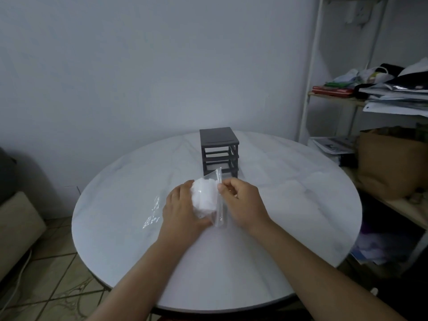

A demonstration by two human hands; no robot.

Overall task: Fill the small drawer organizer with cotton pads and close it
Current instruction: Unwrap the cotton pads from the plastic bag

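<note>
A small dark grey drawer organizer (219, 151) stands on the round white table (289, 186), just beyond my hands; its frame slots look open. White cotton pads (203, 198) sit bunched in a clear plastic bag (218, 200) in front of it. My left hand (181, 210) grips the bag and pads from the left. My right hand (243, 202) pinches the bag's upright edge between thumb and fingers. Another clear piece of plastic (152, 213) lies flat to the left of my left hand.
A white shelf unit (310, 93) at the right holds piled papers, bags and a brown paper bag (391, 163). A beige cushion (18, 225) sits low at the left. Tiled floor shows beneath the table's near left edge.
</note>
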